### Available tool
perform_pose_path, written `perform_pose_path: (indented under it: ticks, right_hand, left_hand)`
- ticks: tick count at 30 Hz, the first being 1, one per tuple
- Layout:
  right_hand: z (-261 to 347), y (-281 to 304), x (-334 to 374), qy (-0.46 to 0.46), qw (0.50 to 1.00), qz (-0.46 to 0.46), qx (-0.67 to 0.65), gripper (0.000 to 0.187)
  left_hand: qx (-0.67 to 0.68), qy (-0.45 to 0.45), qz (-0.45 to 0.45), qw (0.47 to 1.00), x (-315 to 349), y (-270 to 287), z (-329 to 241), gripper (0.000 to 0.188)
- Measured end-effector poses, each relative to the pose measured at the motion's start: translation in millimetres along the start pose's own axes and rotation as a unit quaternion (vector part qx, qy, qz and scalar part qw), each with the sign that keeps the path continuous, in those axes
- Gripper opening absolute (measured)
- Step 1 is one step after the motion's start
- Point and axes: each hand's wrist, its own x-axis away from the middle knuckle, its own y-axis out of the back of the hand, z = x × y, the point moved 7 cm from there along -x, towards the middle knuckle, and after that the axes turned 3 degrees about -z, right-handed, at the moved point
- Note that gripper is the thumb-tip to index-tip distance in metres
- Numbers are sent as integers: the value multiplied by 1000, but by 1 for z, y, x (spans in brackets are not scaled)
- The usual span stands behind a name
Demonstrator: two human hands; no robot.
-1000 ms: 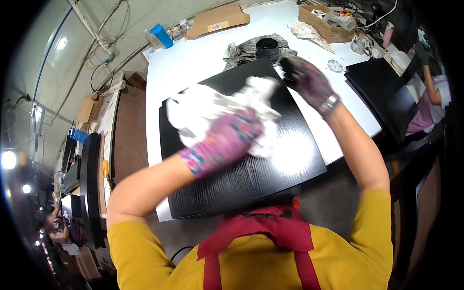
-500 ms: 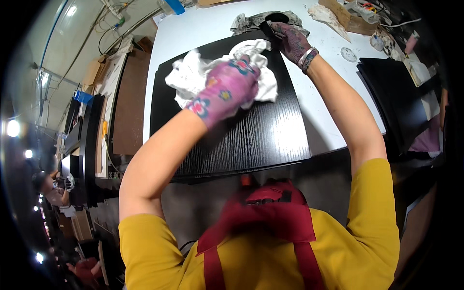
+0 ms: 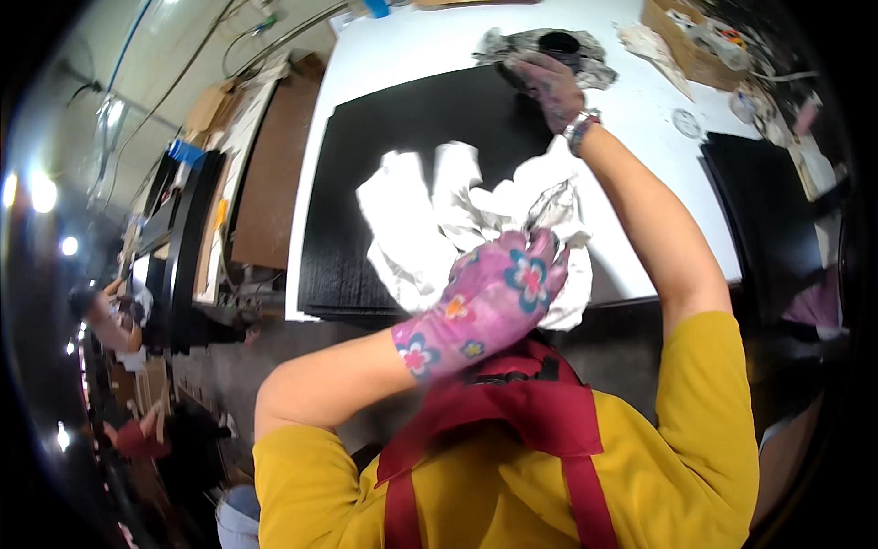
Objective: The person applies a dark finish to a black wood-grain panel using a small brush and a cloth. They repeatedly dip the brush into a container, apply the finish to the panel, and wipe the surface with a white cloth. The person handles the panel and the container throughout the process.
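My left hand (image 3: 508,279), in a purple floral glove, presses into a bunched white cloth (image 3: 407,233) at the near right of a black wood-grain panel (image 3: 412,119). The cloth spreads over the panel and hangs past its front edge. My right hand (image 3: 549,87), in a similar, stained glove, is at the panel's far right corner. Its fingers are bent around something dark that I cannot make out. Just behind it, a small black cup (image 3: 560,48) sits on a smudged grey rag (image 3: 594,69).
More black panels (image 3: 768,210) are stacked at the right. A cardboard box (image 3: 700,55) with odds and ends stands at the far right of the white table (image 3: 631,183), near a clear round lid (image 3: 686,123). Leftward are a brown board (image 3: 279,174) and another person (image 3: 119,320).
My left hand has drawn the white cloth toward me and rightward, to the panel's front edge. My right hand remains near the far right corner.
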Motion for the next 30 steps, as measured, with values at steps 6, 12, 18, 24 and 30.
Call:
perform_pose_path:
  ticks: [6,12,18,24,30]
  right_hand:
    - [-5,1,-1,-44,996,-3,-73,21]
    - [-10,1,-7,-55,998,-1,-31,29]
    - [25,18,43,-1,988,65,-141,33]
    - [59,66,152,-50,987,-17,-151,41]
    - [75,51,192,-83,988,-108,-68,42]
  left_hand:
    - [-187,296,85,933,149,1,156,64]
    - [-57,471,-85,876,321,-60,298,30]
    - [496,502,-194,682,307,-148,309,29]
    - [415,486,-191,745,267,-41,336,31]
    - [187,374,-99,903,200,13,278,35]
